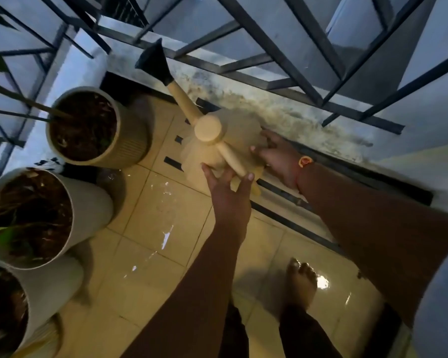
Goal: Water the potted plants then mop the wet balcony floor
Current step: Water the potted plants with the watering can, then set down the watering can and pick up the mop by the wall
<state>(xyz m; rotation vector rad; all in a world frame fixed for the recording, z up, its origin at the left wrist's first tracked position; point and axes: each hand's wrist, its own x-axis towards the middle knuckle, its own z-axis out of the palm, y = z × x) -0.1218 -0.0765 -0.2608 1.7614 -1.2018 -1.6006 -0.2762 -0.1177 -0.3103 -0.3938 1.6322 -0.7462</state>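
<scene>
hands meet on a beige watering can (212, 140) seen from above on a balcony. left hand (229, 195) has its fingers spread and only loosely curled at the can's handle, thumb tip resting on it, not a closed grip. right hand (277, 155) lies open and flat against the can's far side, steadying it without clasping. the can's spout, tipped with a black rose (153, 62), points up and away toward the dark metal railing (269, 47), not at any plant. three pale round pots sit in a row at the left: nearest pot to the can (88, 125), middle pot (34, 215) and a third pot (8, 313) at the frame's lower edge, all showing dark soil. the tiled floor (153, 241) shines with puddles, and a bare foot (301, 285) stands on the wet patch. judging from this, the loose hold could let the can tip or slip and spill more water, and bare feet on wet glossy tile risk a slide before any mopping starts.
</scene>
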